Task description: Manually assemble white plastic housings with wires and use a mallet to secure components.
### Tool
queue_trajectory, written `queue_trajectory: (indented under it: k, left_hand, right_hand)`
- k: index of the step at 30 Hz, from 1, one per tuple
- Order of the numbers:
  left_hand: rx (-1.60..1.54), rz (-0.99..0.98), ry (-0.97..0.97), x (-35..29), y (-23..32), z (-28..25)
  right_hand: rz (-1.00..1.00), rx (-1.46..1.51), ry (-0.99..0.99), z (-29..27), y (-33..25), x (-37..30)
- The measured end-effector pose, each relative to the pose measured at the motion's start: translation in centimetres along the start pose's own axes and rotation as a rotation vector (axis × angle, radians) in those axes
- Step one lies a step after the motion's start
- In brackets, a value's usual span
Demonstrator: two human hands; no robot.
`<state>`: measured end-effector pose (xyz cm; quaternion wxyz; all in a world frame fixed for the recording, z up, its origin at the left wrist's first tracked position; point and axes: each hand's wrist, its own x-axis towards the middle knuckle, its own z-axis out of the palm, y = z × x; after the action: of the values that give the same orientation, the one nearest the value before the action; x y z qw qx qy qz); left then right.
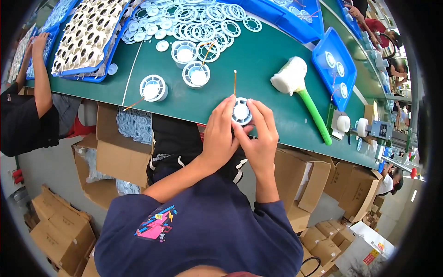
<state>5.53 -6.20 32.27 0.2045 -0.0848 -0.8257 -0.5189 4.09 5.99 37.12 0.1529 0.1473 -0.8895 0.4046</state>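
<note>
Between my two hands is a round pale-blue plastic housing with a slotted, spoked face and a white centre. An orange wire rises from it, away from me. My left hand grips its left side, and my right hand closes on the right side, thumbs at the near edge. Similar housings stand to the left: one with an orange wire, another further back, and a third behind that. A mallet with a white head and green handle lies to the right.
Many loose pale-blue rings cover the far side of the green table. Egg-crate trays sit back left. A blue tray with several housings is at right, near a metal fixture. A co-worker's arm works at left.
</note>
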Motion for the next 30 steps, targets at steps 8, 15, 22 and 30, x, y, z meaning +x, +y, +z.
queue_trajectory:
  k: [8,15,22,30]
  left_hand:
    - [-0.109,0.015,-0.096,1.4,0.1,-1.1]
    - [-0.19,0.036,-0.294,4.0,-1.3,-3.2]
    - [-0.332,-0.142,-0.375,4.7,-1.0,-4.1]
    - [-0.362,-0.135,-0.321,4.1,-1.8,-3.1]
  right_hand:
    - [0.116,-0.637,0.247,-7.5,8.0,3.7]
    - [0.213,-0.465,0.049,-10.0,8.7,3.1]
    - [0.57,0.069,-0.258,-11.7,0.9,-0.9]
    - [0.567,0.148,-0.104,-11.7,0.6,-2.5]
